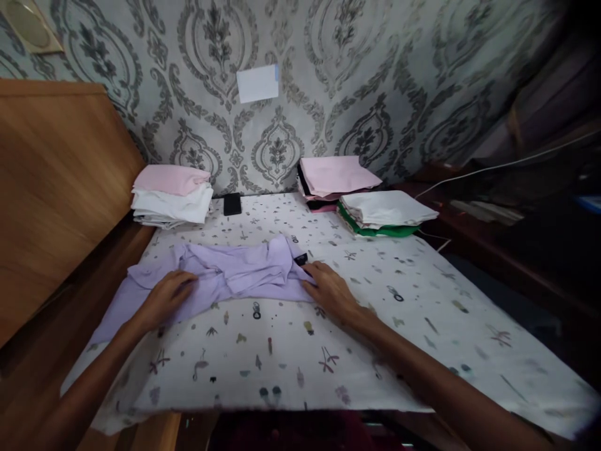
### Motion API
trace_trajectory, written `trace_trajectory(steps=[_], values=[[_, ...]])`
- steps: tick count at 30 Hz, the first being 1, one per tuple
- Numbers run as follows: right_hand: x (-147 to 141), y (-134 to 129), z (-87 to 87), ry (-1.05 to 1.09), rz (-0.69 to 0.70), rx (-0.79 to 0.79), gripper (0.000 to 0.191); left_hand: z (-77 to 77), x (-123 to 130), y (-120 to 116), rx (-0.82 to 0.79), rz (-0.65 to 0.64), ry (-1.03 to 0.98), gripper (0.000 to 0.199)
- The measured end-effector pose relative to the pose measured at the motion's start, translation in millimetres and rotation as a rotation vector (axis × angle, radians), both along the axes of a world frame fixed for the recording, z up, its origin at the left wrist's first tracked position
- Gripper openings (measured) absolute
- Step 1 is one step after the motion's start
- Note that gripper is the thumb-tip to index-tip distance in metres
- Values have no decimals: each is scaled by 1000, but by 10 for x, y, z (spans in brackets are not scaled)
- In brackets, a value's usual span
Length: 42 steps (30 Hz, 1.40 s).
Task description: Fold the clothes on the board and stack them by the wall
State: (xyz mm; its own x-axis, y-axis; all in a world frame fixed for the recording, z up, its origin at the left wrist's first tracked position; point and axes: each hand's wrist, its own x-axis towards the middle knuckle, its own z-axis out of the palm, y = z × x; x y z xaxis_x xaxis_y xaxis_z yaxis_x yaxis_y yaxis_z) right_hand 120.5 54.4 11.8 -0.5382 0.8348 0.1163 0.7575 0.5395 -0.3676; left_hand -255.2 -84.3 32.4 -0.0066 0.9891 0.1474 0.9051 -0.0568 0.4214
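Observation:
A crumpled lilac garment (248, 269) lies stretched sideways across a table covered with a white patterned cloth (282, 369). My left hand (171, 295) rests on the garment's left part, fingers bent and somewhat apart, with no fabric visibly pinched. At the garment's right end, beside a small black label (301, 259), my right hand (331, 291) has its thumb and fingers closed on the edge of the fabric.
Folded pink and white cloths (173, 194) are stacked at the back left, beside a black flat object (232, 204). Further stacks, one pink-topped (335, 175) and one white-topped (385, 208), stand at the back right. A wooden panel (61, 188) rises at left.

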Motion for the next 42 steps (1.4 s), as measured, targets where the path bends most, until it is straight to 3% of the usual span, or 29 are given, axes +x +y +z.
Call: trace_trajectory(steps=[3,6,9,11,14,16,21,23,26,29,32,35,38,40,42], values=[[20,74,-4,58,31,-34,24,-19,272,24,-23,-151,9,39],[95,86,41,159,53,-64,19,-35,689,185,10,-157,66,55],[260,36,185,237,42,-91,23,13,972,398,11,-126,79,35],[430,-22,316,278,50,-103,28,102,1062,512,-62,-135,-32,26],[770,-126,463,308,79,-141,33,283,1143,620,-249,-181,-416,27],[1024,-192,474,268,87,-178,36,403,1209,687,-319,-211,-643,30],[1446,-298,268,45,53,-190,30,586,1424,1027,-95,-282,-812,31],[1432,-301,213,34,30,-116,26,569,1477,1198,-36,-337,-804,50],[1238,-236,221,95,17,-63,29,428,1461,1334,-74,-353,-708,72],[960,-73,258,125,-16,-82,35,230,1298,1216,-125,-220,-431,55],[681,156,266,43,-71,-101,43,103,1017,894,-112,-39,16,45],[414,384,271,-69,-100,-116,54,86,710,548,-154,169,343,47],[187,550,284,-141,-118,-134,69,119,475,316,-243,296,433,40],[77,622,279,-191,-108,-114,65,140,376,244,-272,324,447,34],[11,683,259,-234,-82,-81,47,164,300,235,-275,340,457,29]])
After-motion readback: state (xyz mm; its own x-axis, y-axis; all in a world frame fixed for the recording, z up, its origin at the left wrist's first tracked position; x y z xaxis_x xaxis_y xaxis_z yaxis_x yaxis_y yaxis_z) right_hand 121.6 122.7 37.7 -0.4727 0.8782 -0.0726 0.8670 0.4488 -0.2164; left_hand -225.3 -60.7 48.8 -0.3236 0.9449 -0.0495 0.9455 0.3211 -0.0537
